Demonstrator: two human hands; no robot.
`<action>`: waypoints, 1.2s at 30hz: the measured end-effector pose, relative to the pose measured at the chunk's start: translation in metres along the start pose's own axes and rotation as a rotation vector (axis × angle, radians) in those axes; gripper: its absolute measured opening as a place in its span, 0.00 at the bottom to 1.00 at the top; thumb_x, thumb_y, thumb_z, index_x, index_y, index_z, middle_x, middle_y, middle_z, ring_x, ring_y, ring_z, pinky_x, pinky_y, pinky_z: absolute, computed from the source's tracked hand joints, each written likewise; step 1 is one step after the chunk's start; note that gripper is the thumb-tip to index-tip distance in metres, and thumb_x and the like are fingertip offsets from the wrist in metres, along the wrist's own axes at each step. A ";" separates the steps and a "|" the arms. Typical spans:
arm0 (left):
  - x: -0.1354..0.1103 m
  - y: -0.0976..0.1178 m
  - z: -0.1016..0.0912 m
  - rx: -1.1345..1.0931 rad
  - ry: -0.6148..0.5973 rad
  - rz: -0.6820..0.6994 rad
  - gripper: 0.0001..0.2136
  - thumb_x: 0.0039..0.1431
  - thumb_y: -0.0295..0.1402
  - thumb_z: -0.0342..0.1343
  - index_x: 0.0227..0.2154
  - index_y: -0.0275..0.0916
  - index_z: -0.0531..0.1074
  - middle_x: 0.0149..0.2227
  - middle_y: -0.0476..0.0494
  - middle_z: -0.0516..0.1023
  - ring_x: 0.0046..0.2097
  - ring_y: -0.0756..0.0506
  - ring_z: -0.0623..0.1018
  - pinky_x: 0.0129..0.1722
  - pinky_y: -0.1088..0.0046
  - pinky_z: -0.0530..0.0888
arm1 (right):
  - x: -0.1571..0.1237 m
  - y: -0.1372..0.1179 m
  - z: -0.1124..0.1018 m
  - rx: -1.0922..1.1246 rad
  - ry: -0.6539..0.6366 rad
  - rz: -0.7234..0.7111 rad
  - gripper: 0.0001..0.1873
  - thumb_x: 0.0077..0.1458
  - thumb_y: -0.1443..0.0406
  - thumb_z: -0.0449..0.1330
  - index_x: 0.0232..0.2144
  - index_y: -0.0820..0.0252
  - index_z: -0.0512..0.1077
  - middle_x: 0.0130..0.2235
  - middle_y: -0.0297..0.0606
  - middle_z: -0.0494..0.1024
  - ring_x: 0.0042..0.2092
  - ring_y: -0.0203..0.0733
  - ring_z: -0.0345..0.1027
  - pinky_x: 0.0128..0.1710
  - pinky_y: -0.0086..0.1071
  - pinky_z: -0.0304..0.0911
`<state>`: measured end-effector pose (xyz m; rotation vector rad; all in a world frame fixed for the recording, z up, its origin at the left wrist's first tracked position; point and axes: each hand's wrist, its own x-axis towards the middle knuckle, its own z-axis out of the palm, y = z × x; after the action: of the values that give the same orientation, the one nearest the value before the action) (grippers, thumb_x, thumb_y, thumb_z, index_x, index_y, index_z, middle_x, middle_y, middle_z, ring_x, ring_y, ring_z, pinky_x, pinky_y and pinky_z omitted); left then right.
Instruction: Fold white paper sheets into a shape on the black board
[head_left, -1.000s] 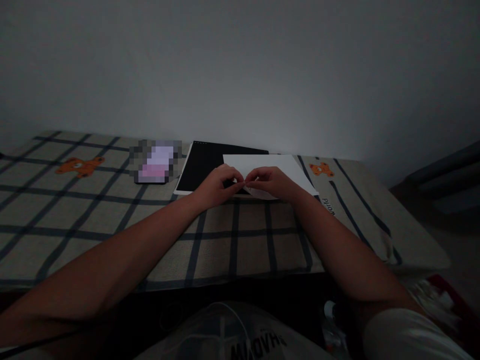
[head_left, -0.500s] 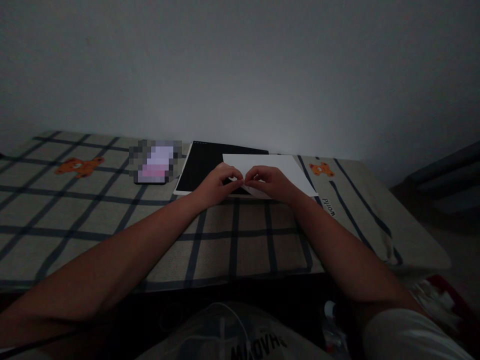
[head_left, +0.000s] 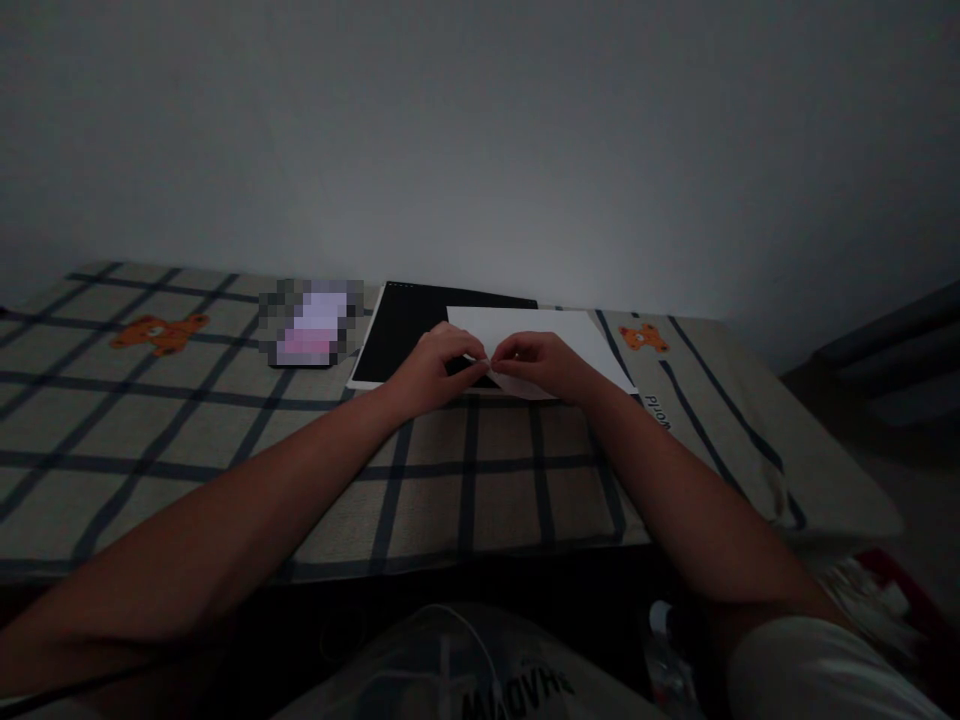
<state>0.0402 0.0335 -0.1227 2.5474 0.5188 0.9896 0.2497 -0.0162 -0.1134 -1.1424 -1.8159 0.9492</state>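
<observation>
A sheet of white paper (head_left: 574, 335) lies partly over a flat black pad (head_left: 401, 325) with a pale edge. My left hand (head_left: 442, 370) rests over the pad, its thumb and forefinger pinched at the paper's left edge. Opposite it, my right hand (head_left: 540, 360) is closed in a pinch on the same edge, the fingertips of both hands almost touching. The near-left corner of the paper is lifted and bent beneath the right hand. Fingers hide the exact spot being gripped.
A phone (head_left: 311, 325) with a blurred, lit screen lies left of the pad. The checked tablecloth (head_left: 502, 490) with printed bears covers the table. A pale wall (head_left: 480, 150) rises behind. Below the table's front edge, at right, is a clear plastic bottle (head_left: 667, 660).
Both hands have shifted very slightly to the right, still pinching the paper's edge. The paper's bent near corner has moved a little with them.
</observation>
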 end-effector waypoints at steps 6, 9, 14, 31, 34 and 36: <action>0.001 0.001 0.000 -0.052 -0.007 -0.021 0.10 0.61 0.39 0.55 0.30 0.40 0.74 0.34 0.47 0.80 0.40 0.46 0.75 0.45 0.64 0.67 | -0.001 0.000 0.001 -0.054 -0.028 -0.049 0.10 0.53 0.59 0.63 0.33 0.60 0.75 0.34 0.36 0.78 0.35 0.37 0.69 0.38 0.34 0.64; 0.001 0.001 0.000 -0.101 0.002 -0.048 0.10 0.60 0.40 0.56 0.30 0.40 0.74 0.35 0.46 0.80 0.40 0.45 0.75 0.45 0.65 0.68 | -0.002 -0.002 0.001 -0.140 -0.015 -0.118 0.09 0.54 0.59 0.62 0.32 0.59 0.75 0.34 0.36 0.77 0.35 0.37 0.69 0.39 0.35 0.64; 0.001 0.001 0.001 -0.118 0.008 -0.103 0.09 0.60 0.40 0.56 0.30 0.41 0.74 0.35 0.46 0.80 0.41 0.45 0.75 0.45 0.65 0.69 | -0.003 -0.005 0.001 -0.211 0.013 -0.152 0.09 0.53 0.59 0.62 0.31 0.59 0.75 0.33 0.36 0.77 0.35 0.37 0.68 0.39 0.35 0.64; 0.002 0.000 -0.002 -0.030 -0.053 -0.079 0.08 0.59 0.39 0.57 0.29 0.41 0.75 0.33 0.47 0.79 0.39 0.46 0.74 0.43 0.66 0.67 | -0.002 -0.001 0.000 -0.083 -0.017 0.015 0.15 0.49 0.53 0.65 0.31 0.60 0.77 0.31 0.37 0.78 0.33 0.38 0.69 0.35 0.34 0.63; 0.001 -0.001 -0.002 -0.012 -0.047 -0.074 0.09 0.59 0.39 0.56 0.30 0.41 0.75 0.34 0.47 0.79 0.39 0.46 0.74 0.43 0.66 0.67 | -0.002 -0.003 -0.001 -0.096 -0.031 0.005 0.16 0.50 0.53 0.64 0.31 0.60 0.76 0.31 0.37 0.78 0.33 0.38 0.68 0.35 0.34 0.63; 0.001 -0.001 -0.001 -0.008 -0.047 -0.071 0.09 0.60 0.39 0.56 0.30 0.41 0.75 0.34 0.47 0.79 0.39 0.46 0.74 0.43 0.66 0.67 | -0.002 -0.004 -0.001 -0.120 -0.041 -0.004 0.15 0.51 0.53 0.64 0.31 0.60 0.76 0.31 0.36 0.77 0.33 0.37 0.68 0.35 0.33 0.63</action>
<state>0.0399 0.0353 -0.1221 2.5199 0.5866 0.9028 0.2501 -0.0188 -0.1099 -1.1995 -1.9297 0.8773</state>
